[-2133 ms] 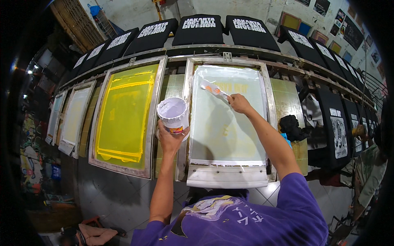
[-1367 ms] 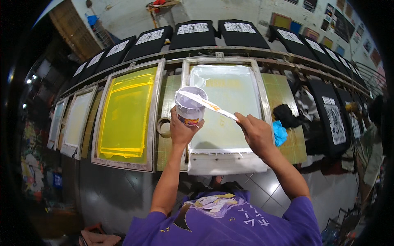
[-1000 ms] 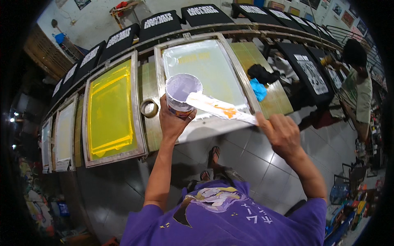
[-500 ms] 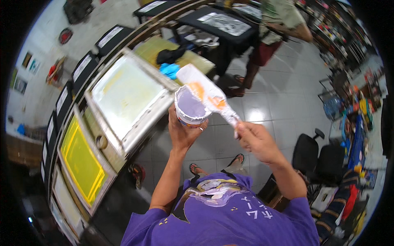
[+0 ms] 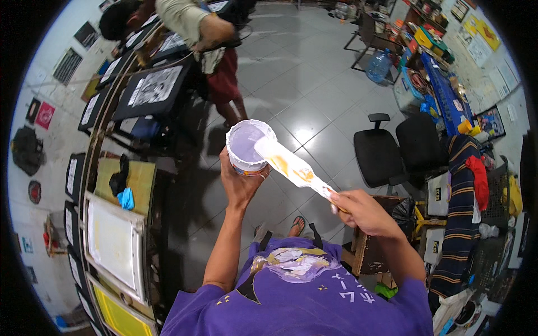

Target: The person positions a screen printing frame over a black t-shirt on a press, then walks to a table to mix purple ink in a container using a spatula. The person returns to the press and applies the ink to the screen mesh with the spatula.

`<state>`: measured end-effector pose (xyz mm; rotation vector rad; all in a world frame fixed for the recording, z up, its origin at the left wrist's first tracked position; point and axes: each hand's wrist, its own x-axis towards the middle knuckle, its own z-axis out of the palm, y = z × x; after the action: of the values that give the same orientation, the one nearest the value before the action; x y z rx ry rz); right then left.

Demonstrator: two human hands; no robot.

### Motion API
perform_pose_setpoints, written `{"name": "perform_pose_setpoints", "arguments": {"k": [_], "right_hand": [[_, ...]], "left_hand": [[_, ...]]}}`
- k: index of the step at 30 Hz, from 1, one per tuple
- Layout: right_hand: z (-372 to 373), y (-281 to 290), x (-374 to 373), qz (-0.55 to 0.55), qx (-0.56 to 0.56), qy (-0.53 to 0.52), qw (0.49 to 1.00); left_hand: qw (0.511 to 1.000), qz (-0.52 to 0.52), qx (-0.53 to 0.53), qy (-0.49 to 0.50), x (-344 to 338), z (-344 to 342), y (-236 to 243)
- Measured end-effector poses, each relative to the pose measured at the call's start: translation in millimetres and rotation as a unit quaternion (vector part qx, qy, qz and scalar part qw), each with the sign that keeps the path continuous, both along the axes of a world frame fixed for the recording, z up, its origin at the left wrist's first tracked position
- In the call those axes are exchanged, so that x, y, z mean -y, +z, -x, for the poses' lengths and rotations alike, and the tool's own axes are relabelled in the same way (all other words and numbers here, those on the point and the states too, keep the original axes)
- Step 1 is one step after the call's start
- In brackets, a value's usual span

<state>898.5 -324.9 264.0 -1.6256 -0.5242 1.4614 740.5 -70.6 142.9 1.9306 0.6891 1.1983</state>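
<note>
My left hand (image 5: 241, 182) wraps round a small round tub (image 5: 250, 144), whose rim and wall are smeared with white and whose inside looks pale lilac. In my right hand (image 5: 364, 211) is the handle of a spatula (image 5: 288, 165), coated in white with orange patches. Its broad blade points up and left, the end at the tub's right rim and partly over the opening. Both things are held in front of me above the tiled floor.
Framed printing screens, one white (image 5: 115, 246) and one yellow (image 5: 120, 313), lie along the left bench. A person in red shorts (image 5: 224, 78) bends over black boards with prints at upper left. Black office chairs (image 5: 375, 151) stand right, beside a cluttered shelf with a water jug (image 5: 380, 66).
My view has turned to the right, so the bench and screens now sit farther left. The spatula blade has come down from above the tub to its right rim.
</note>
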Motion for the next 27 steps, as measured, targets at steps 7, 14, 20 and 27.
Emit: {"name": "perform_pose_setpoints", "arguments": {"k": [7,14,20,27], "right_hand": [[-103.0,22.4,55.2,0.05,0.047,-0.093,0.993],[-220.3,49.5,9.3,0.03,0.227,-0.161,0.96],[-342.6,79.8,-89.1,0.045,0.591,-0.011,0.805],[-505.3,71.4,-212.8,0.099,0.826,0.168,0.529]], "left_hand": [[0.998,-0.002,0.027,-0.053,-17.7,-125.6,-58.3],[0.99,-0.049,0.086,-0.096,-61.5,-260.5,-98.4],[0.983,-0.166,0.04,-0.071,-141.6,-414.4,-68.0],[0.951,-0.26,-0.026,-0.163,-255.2,-584.9,-47.3]]}}
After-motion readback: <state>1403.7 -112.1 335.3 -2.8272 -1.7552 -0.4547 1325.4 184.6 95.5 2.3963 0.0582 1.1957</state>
